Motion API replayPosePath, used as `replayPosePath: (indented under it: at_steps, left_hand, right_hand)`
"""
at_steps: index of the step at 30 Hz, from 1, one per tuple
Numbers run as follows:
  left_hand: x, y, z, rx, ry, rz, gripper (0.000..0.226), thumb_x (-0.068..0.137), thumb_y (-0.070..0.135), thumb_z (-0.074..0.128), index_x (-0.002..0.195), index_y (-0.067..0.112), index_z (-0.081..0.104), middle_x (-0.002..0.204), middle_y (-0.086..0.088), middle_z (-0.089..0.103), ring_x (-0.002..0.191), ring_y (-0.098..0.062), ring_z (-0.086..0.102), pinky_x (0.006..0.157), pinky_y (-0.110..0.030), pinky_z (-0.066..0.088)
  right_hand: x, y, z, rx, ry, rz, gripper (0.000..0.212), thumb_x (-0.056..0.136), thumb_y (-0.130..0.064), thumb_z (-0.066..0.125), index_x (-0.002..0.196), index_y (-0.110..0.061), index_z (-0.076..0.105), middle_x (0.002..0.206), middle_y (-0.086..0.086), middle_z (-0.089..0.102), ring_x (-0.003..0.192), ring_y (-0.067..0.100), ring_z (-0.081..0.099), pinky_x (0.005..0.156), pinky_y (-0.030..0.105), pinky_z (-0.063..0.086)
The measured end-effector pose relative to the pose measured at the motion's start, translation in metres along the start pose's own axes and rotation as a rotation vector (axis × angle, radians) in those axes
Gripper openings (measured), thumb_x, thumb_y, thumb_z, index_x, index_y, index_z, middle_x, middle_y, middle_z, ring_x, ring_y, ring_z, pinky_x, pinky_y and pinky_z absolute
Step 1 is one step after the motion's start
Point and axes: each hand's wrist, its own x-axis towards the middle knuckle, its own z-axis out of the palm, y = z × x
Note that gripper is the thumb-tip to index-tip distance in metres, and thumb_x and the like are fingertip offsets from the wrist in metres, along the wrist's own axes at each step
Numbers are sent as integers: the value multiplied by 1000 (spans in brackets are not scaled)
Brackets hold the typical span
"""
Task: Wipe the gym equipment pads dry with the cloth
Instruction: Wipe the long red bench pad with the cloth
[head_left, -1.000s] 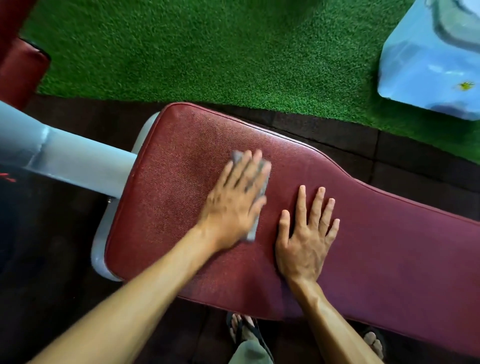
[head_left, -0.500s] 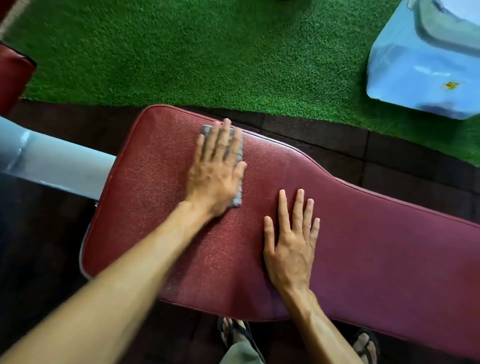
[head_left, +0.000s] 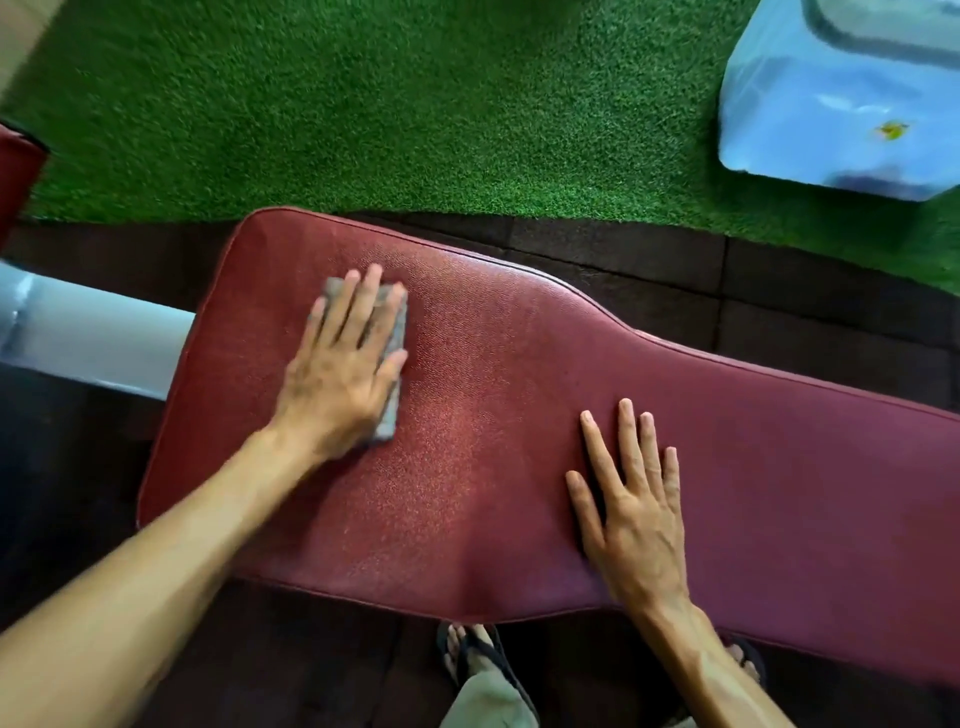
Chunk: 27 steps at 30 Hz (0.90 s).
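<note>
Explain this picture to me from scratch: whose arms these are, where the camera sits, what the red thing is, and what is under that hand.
There is no machine here. A person wears a camera on the head, so it looks down at their own arms. The long red shape is a padded gym bench pad, standing over dark floor tiles beside green artificial turf. The left hand lies flat with straight fingers, pressing a folded grey cloth onto the pad; this is a flat press, not a closed grip. The right hand rests open and empty on the pad, apart from the cloth. A pale metal frame tube shows at the left, a light blue object at top right.
</note>
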Motion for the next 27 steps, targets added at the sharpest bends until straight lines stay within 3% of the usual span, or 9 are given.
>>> replayPosePath:
  at_steps: [3, 7, 12, 14, 17, 19, 21, 24, 27]
  left_hand:
    - [50, 66, 6, -84, 62, -103, 66, 98, 45, 27, 156, 17, 13, 165, -11, 8, 153, -29, 6, 124, -47, 8]
    - [-6, 147, 16, -124, 33, 135, 63, 100, 42, 32, 156, 17, 15, 165, -9, 7, 153, -27, 3, 125, -45, 9]
    - [-114, 112, 8, -56, -123, 371, 61, 101, 45, 33, 155, 24, 18, 165, -2, 13, 152, -20, 14, 120, -42, 22]
    - [-112, 76, 7, 1, -121, 333, 60, 100, 43, 30, 155, 24, 15, 164, -5, 15, 151, -22, 19, 119, -43, 22]
    - [-47, 55, 9, 2, -51, 107, 62, 99, 41, 23, 156, 20, 11, 164, -9, 12, 152, -26, 13, 121, -48, 20]
    - [12, 82, 9, -43, 24, -63, 64, 98, 43, 23, 156, 17, 14, 164, -11, 10, 153, -28, 8, 123, -49, 14]
    - [54, 133, 13, -69, 61, -91, 65, 97, 44, 27, 156, 17, 14, 164, -11, 9, 153, -29, 7, 124, -47, 8]
    - [47, 212, 25, -94, 56, 63, 65, 98, 45, 29, 155, 17, 17, 165, -10, 9, 153, -27, 6, 124, -43, 3]
    - [-22, 246, 26, -90, -46, 316, 62, 101, 44, 31, 156, 19, 16, 165, -6, 6, 154, -22, 2, 125, -42, 10]
  right_hand:
    - [0, 1, 0, 30, 9, 25, 59, 99, -52, 32, 154, -39, 17, 166, -2, 1, 153, 18, -3, 124, 45, 7]
    - [-5, 16, -2, 38, 16, 80, 59, 99, -53, 31, 154, -38, 17, 166, -2, 0, 153, 17, -3, 124, 45, 10]
    - [-19, 56, -14, 0, -17, 94, 60, 98, -54, 29, 154, -38, 14, 166, -4, -3, 153, 17, -5, 124, 49, 9]
    - [-24, 74, -18, 0, -14, 100, 61, 98, -55, 27, 155, -37, 14, 166, -4, -3, 153, 18, -4, 123, 50, 11]
    - [-27, 90, -17, 0, -7, 73, 61, 98, -55, 27, 155, -35, 16, 166, -2, -1, 153, 18, -3, 124, 48, 11]
    - [-28, 92, -16, 5, -3, 62, 61, 98, -54, 29, 155, -35, 15, 166, -2, -1, 153, 18, -4, 124, 46, 8]
    - [-28, 93, -15, 13, 4, 68, 61, 98, -54, 29, 155, -37, 15, 166, -2, -2, 153, 18, -5, 124, 44, 6]
    - [-29, 99, -16, 9, 3, 69, 60, 98, -55, 29, 154, -38, 15, 166, -2, -1, 153, 18, -4, 124, 43, 5]
    - [-33, 116, -22, -7, 5, 99, 60, 98, -55, 28, 154, -38, 15, 166, -1, 0, 153, 19, -2, 124, 45, 7]
